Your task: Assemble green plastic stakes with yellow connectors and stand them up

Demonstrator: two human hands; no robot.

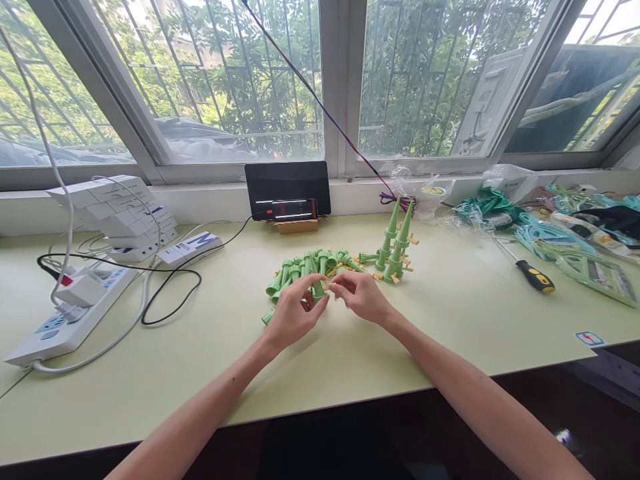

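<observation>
My left hand [295, 312] is closed around a green plastic watering spike [319, 289], held upright just above the table. My right hand [364, 297] pinches a small yellow valve piece [327, 285] against the side of that spike; how far it sits in is too small to tell. Behind both hands lies a pile of green spikes [286, 272] with yellow valve pieces mixed in. To the right of the pile, stacked spikes [399, 253] stand in two pointed columns with yellow valves sticking out of their sides.
A phone [295, 209] leans on a small cardboard stand before a dark tablet [287, 180]. At left are a power strip [75, 333], cables and stacked white boxes [125, 220]. A screwdriver [535, 275] and packaged items [595, 270] lie at right. The table's front edge runs below my forearms.
</observation>
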